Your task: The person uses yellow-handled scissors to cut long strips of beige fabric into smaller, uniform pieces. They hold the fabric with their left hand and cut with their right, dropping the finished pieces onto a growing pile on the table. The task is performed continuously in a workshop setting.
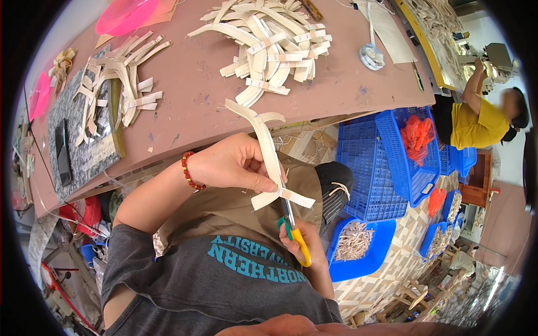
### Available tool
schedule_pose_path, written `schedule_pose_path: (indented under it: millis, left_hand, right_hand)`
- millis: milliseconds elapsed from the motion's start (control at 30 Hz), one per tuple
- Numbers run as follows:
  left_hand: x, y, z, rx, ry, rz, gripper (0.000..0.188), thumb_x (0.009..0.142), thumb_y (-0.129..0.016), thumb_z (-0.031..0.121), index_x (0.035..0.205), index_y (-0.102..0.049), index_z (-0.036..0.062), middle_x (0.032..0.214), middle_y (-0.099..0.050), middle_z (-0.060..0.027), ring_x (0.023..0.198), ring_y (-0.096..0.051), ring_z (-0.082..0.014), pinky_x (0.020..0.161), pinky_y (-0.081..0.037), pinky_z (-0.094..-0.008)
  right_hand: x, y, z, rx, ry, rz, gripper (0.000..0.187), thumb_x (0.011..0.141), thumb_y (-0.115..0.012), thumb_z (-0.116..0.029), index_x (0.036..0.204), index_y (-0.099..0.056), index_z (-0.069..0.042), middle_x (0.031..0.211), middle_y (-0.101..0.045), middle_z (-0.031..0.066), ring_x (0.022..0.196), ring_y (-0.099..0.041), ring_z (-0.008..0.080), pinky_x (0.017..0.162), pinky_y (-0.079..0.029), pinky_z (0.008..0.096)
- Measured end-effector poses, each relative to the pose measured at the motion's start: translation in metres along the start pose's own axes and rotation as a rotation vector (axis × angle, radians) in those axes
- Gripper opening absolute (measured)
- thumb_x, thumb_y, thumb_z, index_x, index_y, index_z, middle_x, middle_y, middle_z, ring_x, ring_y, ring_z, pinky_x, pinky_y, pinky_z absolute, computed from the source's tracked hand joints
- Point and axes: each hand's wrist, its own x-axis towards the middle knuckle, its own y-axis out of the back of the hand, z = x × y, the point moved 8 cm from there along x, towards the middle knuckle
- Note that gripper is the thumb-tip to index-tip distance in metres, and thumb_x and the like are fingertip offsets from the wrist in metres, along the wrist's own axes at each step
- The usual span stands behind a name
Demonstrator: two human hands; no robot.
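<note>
My left hand point(238, 165), with a red bead bracelet at the wrist, is closed on a cream fabric strap piece point(267, 143). The piece is long and branched, with short strips crossing at its lower end. In my right hand point(305, 238) are scissors point(301, 249) with yellow and green handles. Their blades point up at the strap's lower end and are partly hidden behind it, so whether they touch the fabric I cannot tell. On the table beyond my hands lies a big pile of similar strap pieces point(274, 50).
The brown table point(190, 84) carries more straps point(126, 73) at left, a dark phone point(63, 151) and a pink bowl point(126, 15). At right are blue crates point(364, 168) and a blue bin point(361, 269) of small cream scraps. A person in a yellow top point(476, 126) works farther right.
</note>
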Motion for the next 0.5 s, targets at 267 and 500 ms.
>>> schedule_pose_path:
  millis: [267,500]
  left_hand:
    - [0.004,0.008,0.003,-0.067,-0.039,0.140,0.015,0.081,-0.067,0.003,0.094,-0.059,0.0016,0.083,-0.063,-0.0009,0.072,-0.059,-0.0054,0.063,-0.049,-0.0209]
    - [0.002,0.015,0.005,0.002,-0.100,0.175,0.026,0.079,-0.068,-0.001,0.103,-0.058,0.0010,0.090,-0.064,-0.0032,0.082,-0.061,-0.0085,0.073,-0.049,-0.0231]
  right_hand:
    - [0.000,0.000,0.008,0.068,-0.052,0.024,0.052,0.076,-0.067,-0.054,0.081,-0.053,-0.004,0.069,-0.048,-0.0003,0.061,-0.046,0.0080,0.056,-0.038,0.0226]
    - [0.003,-0.002,0.011,0.084,-0.029,0.004,0.046,0.078,-0.069,-0.047,0.083,-0.053,-0.004,0.075,-0.048,-0.0006,0.066,-0.046,0.0079,0.059,-0.038,0.0222]
